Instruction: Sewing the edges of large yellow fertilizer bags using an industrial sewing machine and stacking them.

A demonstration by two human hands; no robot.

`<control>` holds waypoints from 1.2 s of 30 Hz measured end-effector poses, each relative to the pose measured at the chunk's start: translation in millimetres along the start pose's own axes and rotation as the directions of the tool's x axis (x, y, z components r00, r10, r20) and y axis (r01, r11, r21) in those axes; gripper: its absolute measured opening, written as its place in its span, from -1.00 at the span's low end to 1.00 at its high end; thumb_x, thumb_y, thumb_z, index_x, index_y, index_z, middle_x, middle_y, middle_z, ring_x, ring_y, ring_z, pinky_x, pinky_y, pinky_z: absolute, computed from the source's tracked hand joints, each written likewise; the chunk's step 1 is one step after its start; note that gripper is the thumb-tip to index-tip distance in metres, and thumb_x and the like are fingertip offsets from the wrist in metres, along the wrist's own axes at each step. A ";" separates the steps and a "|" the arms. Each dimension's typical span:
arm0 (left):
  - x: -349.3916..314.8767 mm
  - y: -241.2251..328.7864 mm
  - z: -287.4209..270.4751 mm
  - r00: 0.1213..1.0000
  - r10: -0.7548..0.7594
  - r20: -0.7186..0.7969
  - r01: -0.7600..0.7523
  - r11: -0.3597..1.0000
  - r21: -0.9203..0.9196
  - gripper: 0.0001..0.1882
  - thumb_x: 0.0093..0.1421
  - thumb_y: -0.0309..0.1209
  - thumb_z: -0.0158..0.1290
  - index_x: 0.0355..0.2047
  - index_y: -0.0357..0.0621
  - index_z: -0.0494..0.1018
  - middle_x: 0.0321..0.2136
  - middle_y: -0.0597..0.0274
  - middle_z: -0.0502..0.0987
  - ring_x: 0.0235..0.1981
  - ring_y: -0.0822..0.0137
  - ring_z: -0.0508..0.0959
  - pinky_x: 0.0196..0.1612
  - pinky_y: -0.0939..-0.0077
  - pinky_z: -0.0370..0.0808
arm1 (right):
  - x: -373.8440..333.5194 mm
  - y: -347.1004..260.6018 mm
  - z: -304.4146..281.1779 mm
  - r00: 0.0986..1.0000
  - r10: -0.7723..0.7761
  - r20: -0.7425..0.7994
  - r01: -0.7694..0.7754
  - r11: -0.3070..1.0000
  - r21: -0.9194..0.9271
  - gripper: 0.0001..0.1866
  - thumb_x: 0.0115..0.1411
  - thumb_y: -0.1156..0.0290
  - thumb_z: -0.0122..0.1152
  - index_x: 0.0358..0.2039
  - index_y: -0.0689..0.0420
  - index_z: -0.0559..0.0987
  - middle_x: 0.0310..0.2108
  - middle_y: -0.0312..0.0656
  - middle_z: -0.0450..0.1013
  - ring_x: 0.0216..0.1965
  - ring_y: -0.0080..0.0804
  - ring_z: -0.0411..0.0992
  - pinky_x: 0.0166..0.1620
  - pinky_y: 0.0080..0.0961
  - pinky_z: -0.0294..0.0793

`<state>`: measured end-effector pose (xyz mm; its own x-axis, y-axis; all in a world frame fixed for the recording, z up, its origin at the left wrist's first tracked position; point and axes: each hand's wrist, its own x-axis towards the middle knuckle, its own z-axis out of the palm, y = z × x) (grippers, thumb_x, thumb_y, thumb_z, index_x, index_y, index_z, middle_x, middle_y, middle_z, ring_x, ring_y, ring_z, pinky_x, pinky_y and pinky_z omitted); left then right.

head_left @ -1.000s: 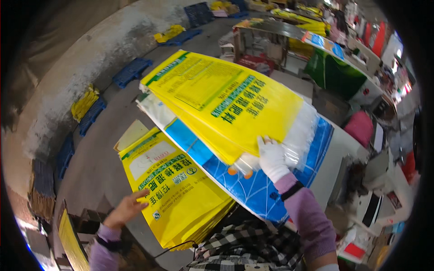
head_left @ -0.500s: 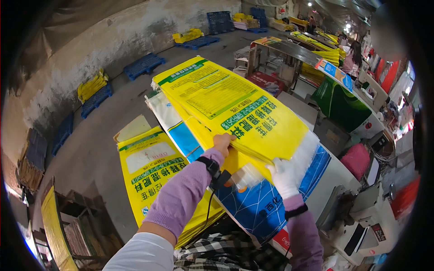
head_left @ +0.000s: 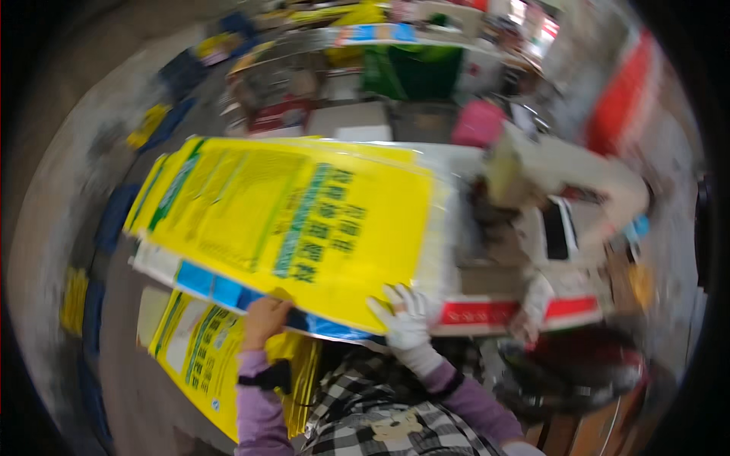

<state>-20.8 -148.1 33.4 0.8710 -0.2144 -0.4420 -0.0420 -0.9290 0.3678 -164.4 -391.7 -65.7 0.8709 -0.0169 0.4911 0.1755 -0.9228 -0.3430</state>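
A stack of printed yellow plastic sacks lies slanting across a worktable, its white end toward the right. Underneath shows the edge of a blue and white sack. My bare left hand is closed at the stack's near edge, its fingertips partly hidden and blurred. Flat on the near right corner of the top yellow sack rests my right hand, in a white glove with fingers spread. A second pile of yellow sacks sits lower down, left of my left forearm.
At the right stands a white sewing machine on the table, with a red strip along the near edge. A pink bundle and a green sheet are beyond the stack. Blue pallets line the left wall.
The view has swung to the right. The yellow stack now lies flatter across the table, and my right hand has gone from gripping its edge to lying spread on top.
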 end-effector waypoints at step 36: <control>2.1 131.2 121.0 0.792 0.596 0.133 -0.299 0.569 -0.766 -0.92 0.15 -0.52 0.17 -0.33 -0.25 0.54 -0.47 0.33 0.54 -0.50 0.52 0.52 -0.45 0.68 0.47 | 10.0 28.5 -43.0 0.663 0.556 0.501 -0.411 -0.288 0.865 -0.77 0.17 0.31 0.28 -0.45 0.24 0.60 -0.54 -0.34 0.49 -0.50 -0.67 0.36 -0.41 -0.62 0.35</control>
<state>-83.7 -306.9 -18.2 0.5996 -0.7634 -0.2403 0.0903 -0.2338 0.9681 -170.4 -434.7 -36.1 0.9052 -0.3316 -0.2659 -0.0119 0.6056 -0.7957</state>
